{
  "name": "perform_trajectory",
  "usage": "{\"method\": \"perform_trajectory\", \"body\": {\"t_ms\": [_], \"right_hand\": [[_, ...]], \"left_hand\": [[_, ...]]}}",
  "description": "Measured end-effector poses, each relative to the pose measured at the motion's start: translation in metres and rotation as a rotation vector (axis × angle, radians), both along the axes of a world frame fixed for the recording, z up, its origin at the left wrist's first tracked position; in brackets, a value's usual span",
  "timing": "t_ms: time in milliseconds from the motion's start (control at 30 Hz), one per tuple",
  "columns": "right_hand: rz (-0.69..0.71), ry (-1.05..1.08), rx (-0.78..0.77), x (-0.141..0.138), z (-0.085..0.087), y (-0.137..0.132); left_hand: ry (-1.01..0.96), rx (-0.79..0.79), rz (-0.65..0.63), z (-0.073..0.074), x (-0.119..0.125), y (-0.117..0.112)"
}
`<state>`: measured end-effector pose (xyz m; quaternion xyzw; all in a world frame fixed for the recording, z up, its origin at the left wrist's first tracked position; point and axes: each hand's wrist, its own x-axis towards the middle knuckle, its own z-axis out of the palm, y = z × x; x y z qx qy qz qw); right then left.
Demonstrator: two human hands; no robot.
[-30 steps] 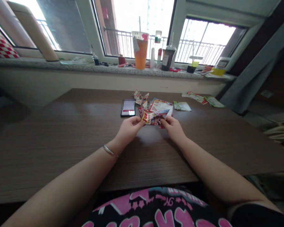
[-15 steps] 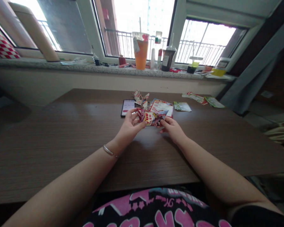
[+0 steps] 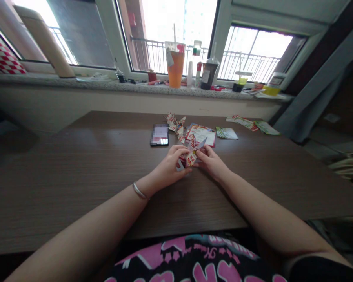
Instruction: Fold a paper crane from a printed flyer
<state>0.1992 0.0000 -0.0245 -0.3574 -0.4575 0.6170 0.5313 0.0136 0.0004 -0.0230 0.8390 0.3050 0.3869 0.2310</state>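
Observation:
Both my hands hold a folded piece of printed paper (image 3: 191, 158) low over the table, its pointed flaps standing up. The fingers of my left hand (image 3: 171, 162) are closed around its left side, the thumb beneath. On the other side, my right hand (image 3: 213, 161) pinches the paper between thumb and fingers. Just beyond lie printed leaflets (image 3: 202, 135) with red borders. Several folded paper shapes (image 3: 176, 126) sit behind my left hand, beside a phone (image 3: 159, 135) lying flat. My fingers hide part of the paper.
Green-printed cards (image 3: 226, 133) lie right of the leaflets, with more cards (image 3: 266, 127) farther right on the brown table (image 3: 91, 156). Along the windowsill (image 3: 141, 87) stand an orange drink cup (image 3: 175, 66), a dark drink cup (image 3: 208, 74), bottles and a tall beige tube (image 3: 44, 43).
The paper has gone from a wider, flatter shape to one with raised, spread flaps. My left hand has moved right and nearer to me, turning over the paper. My right hand stays close by.

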Motion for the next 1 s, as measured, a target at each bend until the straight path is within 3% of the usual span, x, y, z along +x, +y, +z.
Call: {"method": "perform_trajectory", "body": {"t_ms": [233, 500, 667, 867, 1000], "right_hand": [[-0.046, -0.045, -0.017, -0.001, -0.001, -0.001], [-0.113, 0.019, -0.059, 0.004, -0.004, 0.006], [-0.117, 0.071, -0.041, 0.005, -0.007, 0.009], [-0.126, 0.051, -0.002, 0.006, -0.007, 0.010], [-0.126, 0.058, 0.010, 0.006, -0.004, 0.010]], "left_hand": [[0.070, 0.027, -0.014, 0.003, -0.001, 0.000], [-0.012, -0.118, -0.037, 0.006, -0.002, 0.000], [-0.051, -0.055, 0.012, 0.009, -0.004, 0.003], [-0.125, -0.178, -0.126, 0.010, -0.006, 0.002], [-0.106, -0.080, -0.112, 0.010, -0.007, 0.006]]}}
